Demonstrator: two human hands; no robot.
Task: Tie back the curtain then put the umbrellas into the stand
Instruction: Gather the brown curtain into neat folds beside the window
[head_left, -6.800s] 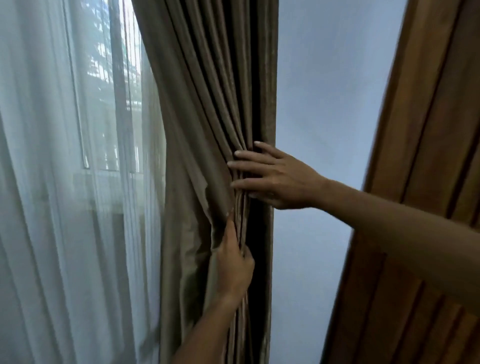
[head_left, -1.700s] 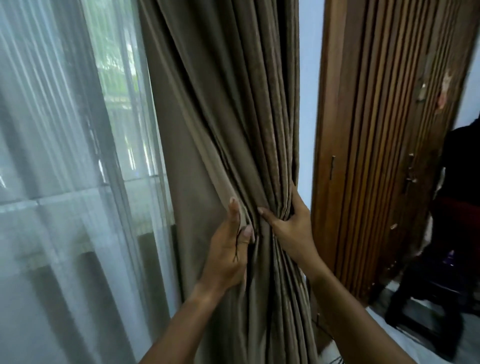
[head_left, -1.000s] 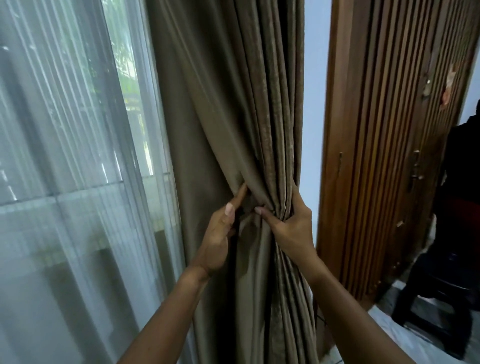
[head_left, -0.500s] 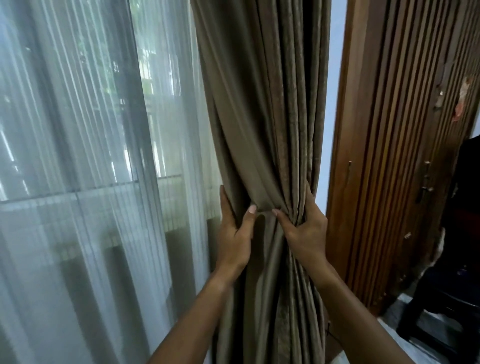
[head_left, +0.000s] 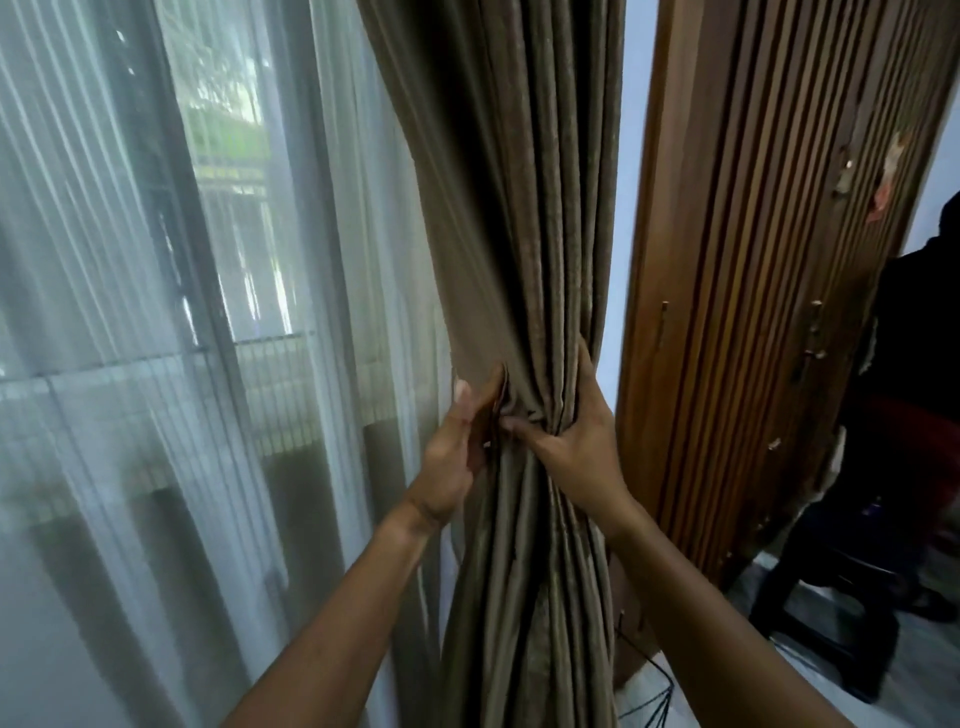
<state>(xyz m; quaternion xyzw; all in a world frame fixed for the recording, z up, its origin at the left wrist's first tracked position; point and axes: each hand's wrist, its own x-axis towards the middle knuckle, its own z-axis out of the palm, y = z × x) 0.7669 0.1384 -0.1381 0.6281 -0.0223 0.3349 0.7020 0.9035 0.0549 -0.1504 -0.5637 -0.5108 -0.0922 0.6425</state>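
Between sheer window drape (head_left: 156, 312) and slatted wooden door (head_left: 753, 260), the brown curtain (head_left: 524, 234) hangs bunched, its long axis vertical. The right hand (head_left: 576, 447) clasps its waist from the right, thumb across the front; the left hand (head_left: 452, 462) presses near-straight fingers (head_left: 462, 400) on the left fold.

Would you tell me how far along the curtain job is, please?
Done: the curtain is gathered into a bunch. In hand: the right hand grips the bunch, the left hand rests on its left edge. Left: no tie is visible round it, and neither umbrellas nor stand are in view.
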